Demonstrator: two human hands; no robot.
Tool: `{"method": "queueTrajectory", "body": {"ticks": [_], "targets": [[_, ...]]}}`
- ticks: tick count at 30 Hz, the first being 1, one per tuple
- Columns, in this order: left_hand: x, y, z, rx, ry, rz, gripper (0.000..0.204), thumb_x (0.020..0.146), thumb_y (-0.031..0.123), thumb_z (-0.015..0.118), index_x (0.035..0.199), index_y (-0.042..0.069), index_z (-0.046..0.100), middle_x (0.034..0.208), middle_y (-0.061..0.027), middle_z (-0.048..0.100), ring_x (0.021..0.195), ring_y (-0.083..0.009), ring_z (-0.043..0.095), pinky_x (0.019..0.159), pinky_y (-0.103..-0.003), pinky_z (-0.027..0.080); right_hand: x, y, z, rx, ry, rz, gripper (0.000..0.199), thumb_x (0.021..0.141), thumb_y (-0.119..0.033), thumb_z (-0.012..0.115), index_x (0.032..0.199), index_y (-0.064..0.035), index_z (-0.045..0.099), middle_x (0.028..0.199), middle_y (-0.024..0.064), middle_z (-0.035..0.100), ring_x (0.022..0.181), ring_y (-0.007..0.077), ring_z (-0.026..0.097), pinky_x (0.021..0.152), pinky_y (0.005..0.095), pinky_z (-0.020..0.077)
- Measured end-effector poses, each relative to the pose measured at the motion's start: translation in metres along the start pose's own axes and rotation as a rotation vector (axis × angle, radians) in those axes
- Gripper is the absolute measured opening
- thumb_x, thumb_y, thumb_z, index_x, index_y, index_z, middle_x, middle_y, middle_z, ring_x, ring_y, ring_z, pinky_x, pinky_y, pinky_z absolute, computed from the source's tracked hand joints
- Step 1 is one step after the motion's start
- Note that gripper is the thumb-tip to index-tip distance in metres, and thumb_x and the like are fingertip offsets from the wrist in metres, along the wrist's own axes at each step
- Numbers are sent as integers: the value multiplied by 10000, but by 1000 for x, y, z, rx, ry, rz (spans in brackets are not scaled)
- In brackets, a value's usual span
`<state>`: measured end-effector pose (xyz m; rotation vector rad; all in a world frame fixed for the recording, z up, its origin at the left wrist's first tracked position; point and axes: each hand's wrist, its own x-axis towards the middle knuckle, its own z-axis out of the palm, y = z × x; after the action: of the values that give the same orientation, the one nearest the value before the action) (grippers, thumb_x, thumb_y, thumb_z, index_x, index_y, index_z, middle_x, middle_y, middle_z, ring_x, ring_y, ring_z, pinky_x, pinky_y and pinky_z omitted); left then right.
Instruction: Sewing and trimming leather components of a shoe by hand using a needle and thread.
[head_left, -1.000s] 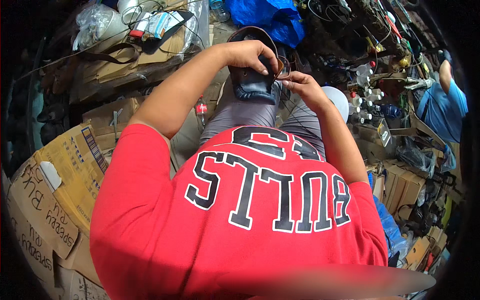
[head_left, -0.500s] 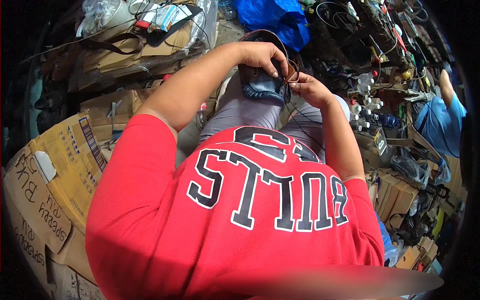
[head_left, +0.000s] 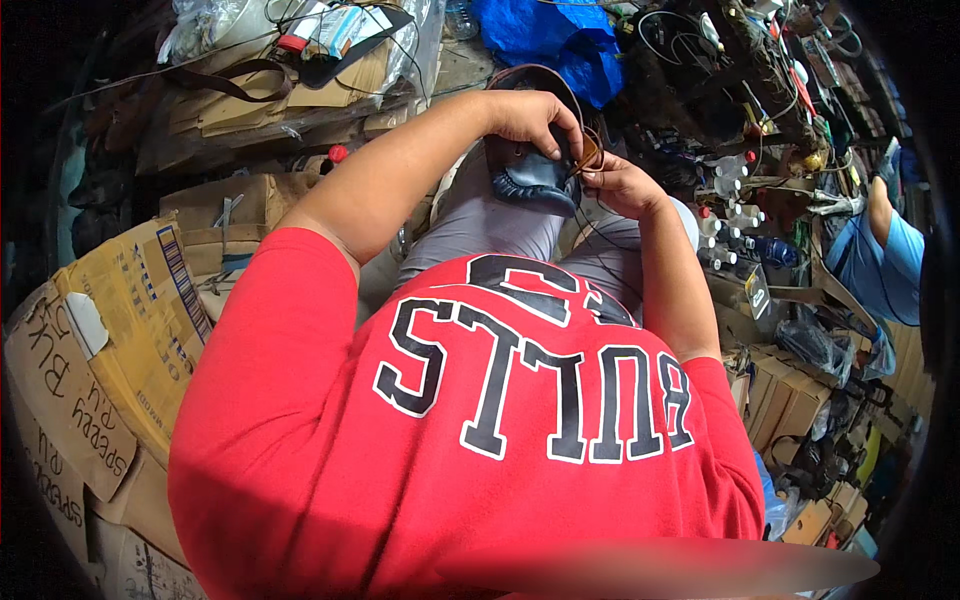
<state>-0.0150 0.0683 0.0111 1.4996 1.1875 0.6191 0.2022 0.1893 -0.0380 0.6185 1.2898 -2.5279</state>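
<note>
A dark blue leather shoe (head_left: 535,178) rests on my lap, sole side away from me. My left hand (head_left: 532,118) grips its upper edge, fingers curled over the leather. My right hand (head_left: 612,182) sits just to the right of the shoe, fingers pinched on a thin thread (head_left: 598,232) that trails down over my knee. Both hands almost touch at the shoe's right edge. My red shirt with large dark letters fills the lower half of the view.
Cardboard boxes (head_left: 110,330) stack at my left. A blue bag (head_left: 560,35) lies beyond the shoe. Small white bottles (head_left: 735,210) and tools crowd the right. Another person in a blue shirt (head_left: 885,265) sits at far right.
The view has shifted a little. My left hand stays on the shoe, while my right hand has moved closer to the shoe's edge with the thread.
</note>
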Motion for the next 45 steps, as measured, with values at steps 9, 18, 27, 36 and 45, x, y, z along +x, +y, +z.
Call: {"method": "queueTrajectory", "body": {"ticks": [9, 18, 27, 36, 45], "targets": [[-3, 3, 1, 23, 53, 14, 282, 700, 38, 683, 978, 79, 688, 931, -27, 675, 877, -131, 591, 828, -278, 442, 4, -2, -4, -7, -15, 0, 139, 831, -20, 601, 963, -62, 616, 952, 11, 625, 894, 127, 554, 804, 253, 408], [-2, -7, -2, -115, 66, 21, 220, 720, 41, 681, 939, 31, 690, 882, -25, 681, 833, -107, 595, 805, -258, 452, -11, -16, 29, -353, 245, -151, 197, 771, -134, 715, 926, -37, 642, 810, -13, 612, 733, 82, 518, 692, 218, 393], [-4, -7, 1, -160, 97, 9, 173, 724, 17, 667, 896, 15, 688, 837, -27, 679, 797, -95, 594, 776, -248, 457, -8, -9, 23, -508, 337, -222, 160, 809, -169, 702, 830, -36, 615, 749, -42, 559, 696, 60, 480, 666, 221, 402], [-33, 4, 21, 636, 835, 200, 178, 687, 152, 695, 855, 95, 685, 978, -31, 635, 936, -223, 586, 812, -330, 443, 10, 0, 54, -582, 367, -355, 273, 785, -169, 716, 1001, -31, 621, 986, 48, 599, 875, 112, 552, 785, 261, 443], [-53, 23, 35, 603, 486, -252, 188, 735, 208, 630, 898, 118, 650, 863, -87, 642, 926, -287, 566, 824, -432, 418, 21, -3, 92, -1073, 541, -749, 782, 542, -390, 827, 1253, -273, 523, 1398, 182, 333, 1264, 394, 347, 1001, 482, 335]]}}
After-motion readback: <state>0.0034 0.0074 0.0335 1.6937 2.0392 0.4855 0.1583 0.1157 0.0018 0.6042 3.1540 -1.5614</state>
